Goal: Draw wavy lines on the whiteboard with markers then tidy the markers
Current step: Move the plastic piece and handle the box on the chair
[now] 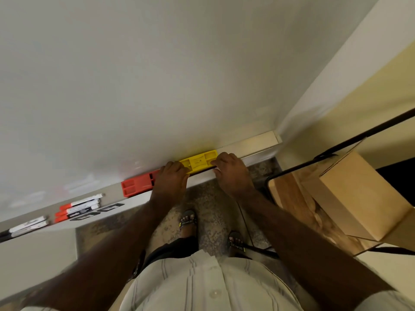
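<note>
A white whiteboard (139, 86) fills the upper view, with a grey ledge tray (253, 145) along its lower edge. On the tray lies a yellow eraser block (198, 162). My left hand (171, 178) grips its left end and my right hand (231, 170) grips its right end, fingers curled over it. A red eraser block (138, 184) sits just left of my left hand. Three red-capped markers (78, 208) lie further left on the tray, and two black-capped markers (24, 227) lie at the far left.
A cardboard box (359, 194) stands on a wooden table (289, 194) with a black rim at the right. A black cable (363, 135) runs above it. My sandalled feet (188, 219) stand on speckled floor below the tray.
</note>
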A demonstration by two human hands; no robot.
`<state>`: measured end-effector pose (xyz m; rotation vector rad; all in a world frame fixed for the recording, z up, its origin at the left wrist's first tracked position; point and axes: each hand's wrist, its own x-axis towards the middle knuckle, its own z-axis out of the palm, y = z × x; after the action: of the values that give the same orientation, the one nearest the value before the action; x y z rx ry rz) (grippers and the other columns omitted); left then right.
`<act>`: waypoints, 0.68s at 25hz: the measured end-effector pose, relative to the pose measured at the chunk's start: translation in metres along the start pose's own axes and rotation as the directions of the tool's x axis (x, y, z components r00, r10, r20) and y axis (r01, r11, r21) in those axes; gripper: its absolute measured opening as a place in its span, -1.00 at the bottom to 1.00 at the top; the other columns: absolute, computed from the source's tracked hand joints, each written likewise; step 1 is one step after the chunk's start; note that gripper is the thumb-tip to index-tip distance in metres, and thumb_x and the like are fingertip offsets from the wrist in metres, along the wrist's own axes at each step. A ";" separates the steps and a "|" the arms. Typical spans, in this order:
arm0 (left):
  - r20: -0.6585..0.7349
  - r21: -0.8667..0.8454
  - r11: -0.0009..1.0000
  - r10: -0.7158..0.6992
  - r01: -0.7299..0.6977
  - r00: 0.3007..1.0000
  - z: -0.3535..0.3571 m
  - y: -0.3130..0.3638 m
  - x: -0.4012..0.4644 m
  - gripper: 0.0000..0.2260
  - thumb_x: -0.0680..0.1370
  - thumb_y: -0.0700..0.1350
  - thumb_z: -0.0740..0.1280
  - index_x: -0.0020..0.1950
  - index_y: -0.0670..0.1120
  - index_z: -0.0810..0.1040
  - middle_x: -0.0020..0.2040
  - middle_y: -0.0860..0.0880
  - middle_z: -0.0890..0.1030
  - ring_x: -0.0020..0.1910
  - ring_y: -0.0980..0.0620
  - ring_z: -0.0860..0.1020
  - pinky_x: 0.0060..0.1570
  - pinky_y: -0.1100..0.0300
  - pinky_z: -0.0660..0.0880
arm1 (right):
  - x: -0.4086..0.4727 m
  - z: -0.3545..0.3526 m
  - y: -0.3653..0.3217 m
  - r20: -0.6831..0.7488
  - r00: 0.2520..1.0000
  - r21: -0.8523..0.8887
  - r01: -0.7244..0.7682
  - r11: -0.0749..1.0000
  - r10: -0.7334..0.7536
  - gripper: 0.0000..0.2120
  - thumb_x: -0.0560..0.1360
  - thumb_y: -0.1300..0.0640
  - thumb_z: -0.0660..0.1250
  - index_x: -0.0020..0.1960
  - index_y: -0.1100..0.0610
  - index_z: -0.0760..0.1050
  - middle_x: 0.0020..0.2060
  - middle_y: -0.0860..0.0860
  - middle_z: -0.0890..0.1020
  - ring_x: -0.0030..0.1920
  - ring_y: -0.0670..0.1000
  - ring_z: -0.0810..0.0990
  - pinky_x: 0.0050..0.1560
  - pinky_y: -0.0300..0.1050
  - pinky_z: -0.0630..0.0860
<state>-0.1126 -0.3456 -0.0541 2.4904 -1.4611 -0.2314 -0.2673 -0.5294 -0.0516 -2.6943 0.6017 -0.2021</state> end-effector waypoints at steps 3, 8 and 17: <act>-0.023 0.004 0.999 0.051 -0.051 0.998 0.001 0.000 -0.001 -0.80 0.64 -0.12 0.24 0.07 -0.08 0.66 0.01 -0.08 0.61 -0.01 -0.15 0.51 -0.02 -0.05 0.49 | 0.001 0.007 0.000 -0.031 0.999 -0.041 -0.010 0.999 0.009 -0.83 0.50 0.17 0.39 0.06 0.10 0.69 0.03 0.10 0.63 -0.03 0.20 0.58 -0.07 0.09 0.56; -0.068 -0.001 0.991 0.134 -0.134 0.989 0.001 0.007 -0.003 -0.80 0.67 -0.16 0.23 0.09 -0.14 0.65 -0.01 -0.11 0.59 -0.02 -0.15 0.49 -0.04 -0.12 0.50 | -0.003 0.003 0.003 -0.087 0.996 -0.090 -0.022 0.996 0.015 -0.87 0.48 0.20 0.43 0.01 0.06 0.67 0.01 0.06 0.62 -0.04 0.18 0.56 -0.08 0.05 0.47; -0.189 -0.114 0.924 0.340 -0.364 0.921 0.009 0.109 -0.015 -0.90 0.63 -0.19 0.36 0.04 -0.18 0.67 -0.04 -0.15 0.62 -0.03 -0.17 0.53 0.05 -0.07 0.49 | -0.119 -0.053 0.055 -0.225 0.973 -0.095 -0.080 0.992 0.057 -0.91 0.54 0.20 0.45 0.03 0.09 0.65 0.00 0.08 0.63 -0.02 0.18 0.58 0.02 0.08 0.44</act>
<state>-0.2129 -0.3843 -0.0308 2.0311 -1.7174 -0.0594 -0.4068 -0.5412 -0.0306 -2.7653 0.7894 -0.4702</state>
